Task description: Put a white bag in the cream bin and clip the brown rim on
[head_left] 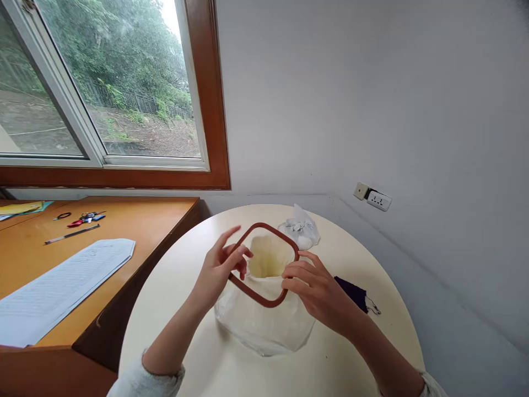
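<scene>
A reddish-brown bin ring [252, 293], squarish with rounded corners, is held tilted over a bin draped in a translucent white plastic bag [264, 328]. Through the ring shows the bag's open mouth, with a yellowish inside. My left hand [215, 269] grips the ring's left side; its index finger sticks out, and the curled fingers reach inside the ring. On the opposite side, the fingers of my right hand [311, 282] are closed round the ring's edge. The bag's lower part spreads loosely on the round table [173, 309].
A crumpled white plastic bag [303, 229] lies behind the bin. Right of my right hand is a dark cloth pouch [351, 293] with a cord. Papers [70, 286], a pen [72, 234] and keys [86, 219] lie on the wooden desk [165, 212] at left.
</scene>
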`<action>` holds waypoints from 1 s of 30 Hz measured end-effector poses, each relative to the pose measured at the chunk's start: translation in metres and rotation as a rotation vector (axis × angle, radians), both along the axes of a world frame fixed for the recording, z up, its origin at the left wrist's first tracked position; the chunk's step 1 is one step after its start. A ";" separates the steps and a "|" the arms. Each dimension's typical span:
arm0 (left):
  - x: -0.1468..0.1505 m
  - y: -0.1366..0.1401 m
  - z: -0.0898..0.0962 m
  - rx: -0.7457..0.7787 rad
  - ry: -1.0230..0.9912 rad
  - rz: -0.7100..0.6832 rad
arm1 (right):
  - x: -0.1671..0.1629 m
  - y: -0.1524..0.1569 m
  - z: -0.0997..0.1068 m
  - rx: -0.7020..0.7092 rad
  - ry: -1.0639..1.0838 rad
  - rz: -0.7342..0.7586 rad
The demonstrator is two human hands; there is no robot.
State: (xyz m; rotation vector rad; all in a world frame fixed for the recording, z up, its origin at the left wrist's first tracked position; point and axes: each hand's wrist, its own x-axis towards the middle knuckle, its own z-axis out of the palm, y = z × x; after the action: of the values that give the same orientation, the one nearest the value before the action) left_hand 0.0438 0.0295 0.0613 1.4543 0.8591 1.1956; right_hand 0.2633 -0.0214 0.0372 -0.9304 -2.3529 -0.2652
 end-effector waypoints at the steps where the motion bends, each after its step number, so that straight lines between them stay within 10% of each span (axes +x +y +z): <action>1: 0.000 -0.001 0.002 -0.009 0.045 -0.002 | 0.000 0.000 -0.001 0.011 0.028 -0.010; 11: 0.008 0.015 -0.014 0.109 0.396 0.099 | 0.004 0.038 -0.012 -0.249 0.601 -0.260; 19: 0.010 0.026 -0.023 0.101 0.438 0.089 | 0.008 0.061 -0.017 -0.581 0.695 -0.176; 30: 0.006 0.027 -0.028 0.133 0.401 0.037 | 0.011 0.064 -0.015 -0.579 0.545 -0.203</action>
State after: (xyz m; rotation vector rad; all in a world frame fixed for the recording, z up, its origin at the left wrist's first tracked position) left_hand 0.0498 0.0567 0.0336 1.8304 1.0951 1.0173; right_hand 0.2743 0.0424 0.0225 -1.3106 -1.8407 0.5600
